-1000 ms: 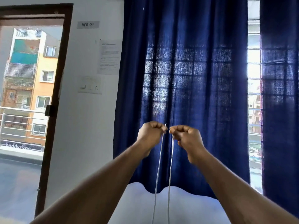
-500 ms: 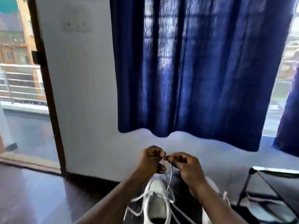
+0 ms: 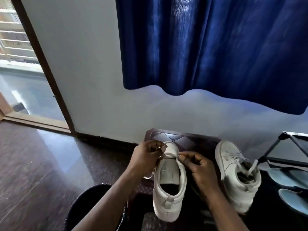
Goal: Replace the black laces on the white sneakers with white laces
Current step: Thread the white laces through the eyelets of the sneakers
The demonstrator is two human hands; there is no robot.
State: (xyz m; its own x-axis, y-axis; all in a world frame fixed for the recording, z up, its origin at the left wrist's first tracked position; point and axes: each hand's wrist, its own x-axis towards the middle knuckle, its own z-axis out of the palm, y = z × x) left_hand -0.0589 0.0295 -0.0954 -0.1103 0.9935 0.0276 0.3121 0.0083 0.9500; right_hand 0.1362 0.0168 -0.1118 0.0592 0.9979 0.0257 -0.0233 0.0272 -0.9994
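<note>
Both lowered, left hand and right hand now pinch white lace over the sneaker, ready to thread

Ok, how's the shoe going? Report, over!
Left hand and right hand each pinch the white lace over the near sneaker. One row threaded. Second sneaker laced, to its right. Nothing blocking.
</note>
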